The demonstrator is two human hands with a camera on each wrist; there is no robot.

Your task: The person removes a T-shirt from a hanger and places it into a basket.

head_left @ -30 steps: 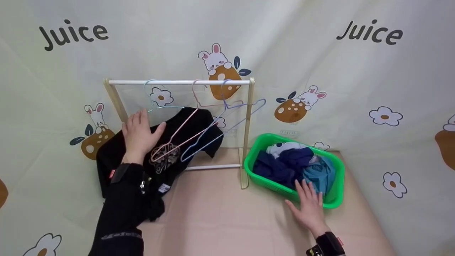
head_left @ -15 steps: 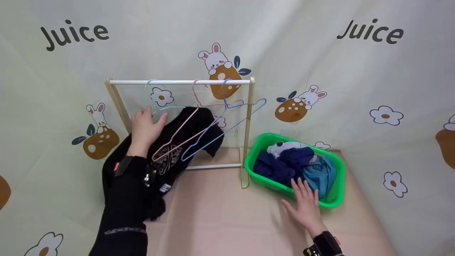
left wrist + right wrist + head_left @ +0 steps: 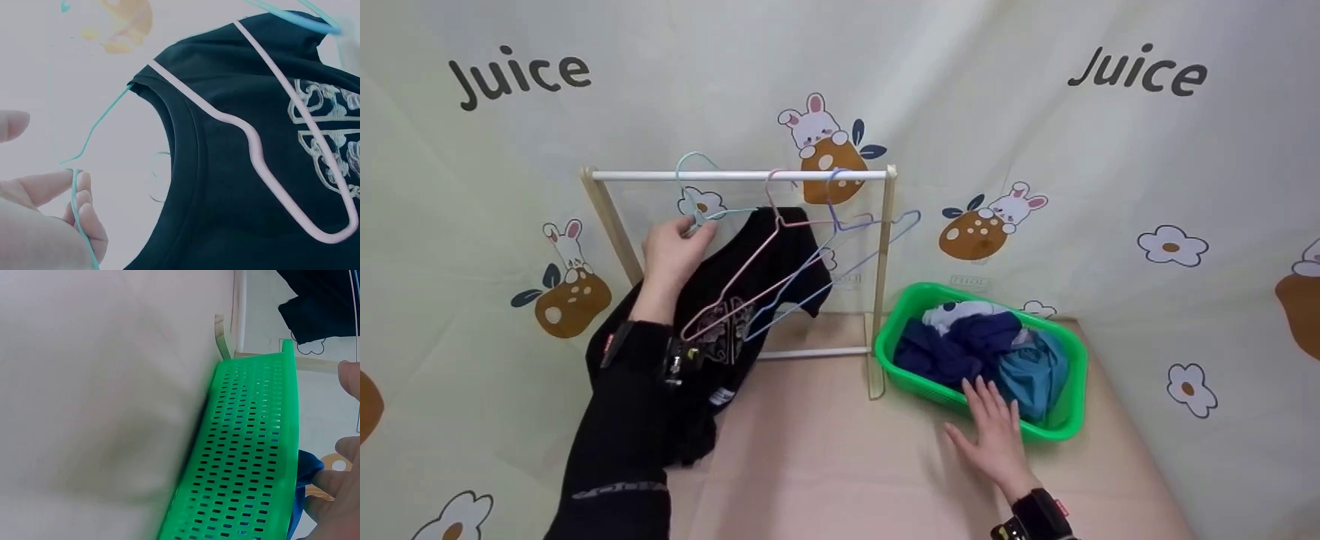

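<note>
My left hand [image 3: 679, 251] grips a mint-green wire hanger [image 3: 735, 212] just below its hook, with curled fingers behind the wire in the left wrist view. The hook rises above the white rail of the rack. On this hanger hangs a black T-shirt [image 3: 225, 163] with a pale printed design on its front; my sleeve covers part of it. My right hand [image 3: 996, 446] has its fingers straight and spread, fingertips over the near rim of a green basket [image 3: 1076, 405]. Dark blue [image 3: 937, 356] and teal clothes [image 3: 1035, 371] lie inside the basket.
A small rack [image 3: 885, 262] with wooden uprights and a white rail [image 3: 637, 175] stands at the back. A pink hanger [image 3: 746, 266] and a blue hanger [image 3: 791, 281] hang from it, in front of the shirt. A patterned curtain [image 3: 997, 112] surrounds the table [image 3: 825, 450].
My left hand has gone from spread fingers to holding the mint hanger. The hanger and shirt have risen, the hook now higher above the rail. My right hand has shifted slightly left.
</note>
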